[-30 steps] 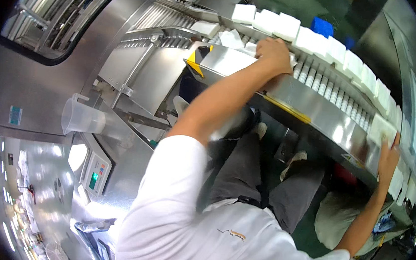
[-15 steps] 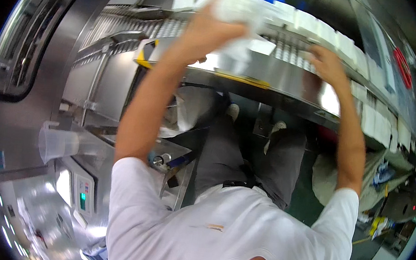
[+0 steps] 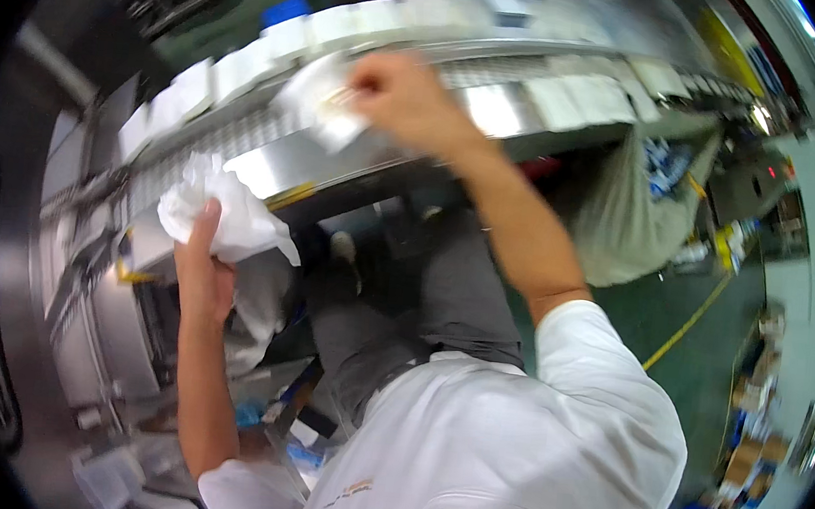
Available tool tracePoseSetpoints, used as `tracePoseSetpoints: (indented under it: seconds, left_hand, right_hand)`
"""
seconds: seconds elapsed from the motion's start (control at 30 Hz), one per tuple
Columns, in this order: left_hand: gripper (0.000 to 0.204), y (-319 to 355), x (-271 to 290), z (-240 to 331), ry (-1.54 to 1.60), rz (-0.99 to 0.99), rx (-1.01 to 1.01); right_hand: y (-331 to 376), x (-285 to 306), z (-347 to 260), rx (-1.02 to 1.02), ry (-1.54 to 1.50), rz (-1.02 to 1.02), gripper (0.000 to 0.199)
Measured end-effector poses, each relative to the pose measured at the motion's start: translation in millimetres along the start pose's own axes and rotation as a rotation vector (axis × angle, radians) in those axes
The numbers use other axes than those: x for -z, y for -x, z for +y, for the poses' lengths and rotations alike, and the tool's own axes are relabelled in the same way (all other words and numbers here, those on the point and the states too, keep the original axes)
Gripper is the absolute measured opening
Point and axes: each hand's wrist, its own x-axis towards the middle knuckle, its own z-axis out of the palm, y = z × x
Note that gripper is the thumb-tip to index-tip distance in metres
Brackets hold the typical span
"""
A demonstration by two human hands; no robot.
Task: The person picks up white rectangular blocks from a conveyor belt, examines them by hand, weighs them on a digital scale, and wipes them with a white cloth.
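Left hand (image 3: 202, 269) gripping crumpled white cloth (image 3: 220, 212); right hand (image 3: 405, 100) pinching a white packet (image 3: 321, 109) above steel conveyor (image 3: 358, 157) lined with white packs (image 3: 249, 63). Green floor (image 3: 687, 311) with yellow line.

Motion blur smears the right hand (image 3: 408, 98) and the white packet (image 3: 328, 114) it grips at twelve o'clock. The white cloth (image 3: 225, 212) hides the left hand's (image 3: 202, 269) fingertips. Cartons (image 3: 754, 425) at four o'clock are too small to identify.

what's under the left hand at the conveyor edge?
A crumpled white cloth, pressed by the left hand against the steel conveyor rail. The rail surface beneath the cloth is covered, so its state can't be seen.
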Motion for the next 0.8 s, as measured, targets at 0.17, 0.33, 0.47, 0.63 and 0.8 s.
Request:
tracePoseSetpoints:
  seconds: [0.17, 0.33, 0.47, 0.63, 0.8]
  left_hand:
    - [0.06, 5, -61, -41, 0.107, -0.133, 0.07]
    - [0.059, 19, -62, -55, 0.092, -0.133, 0.157]
    - [0.06, 52, -39, -57, 0.073, -0.238, 0.236]
    - [0.065, 87, -12, -73, 0.095, -0.213, 0.217]
    - [0.068, 127, 32, -70, 0.075, 0.02, 0.125]
  right_hand:
    - [59, -49, -42, 0.318, 0.136, -0.026, 0.023]
    - [101, 74, 33, 0.368, 0.359, 0.027, 0.059]
    - [132, 162, 122, 0.165, 1.062, -0.04, 0.095]
    - [142, 183, 162, 0.198, 0.962, -0.164, 0.078]
    - [131, 202, 145, 0.107, 0.474, -0.011, 0.051]
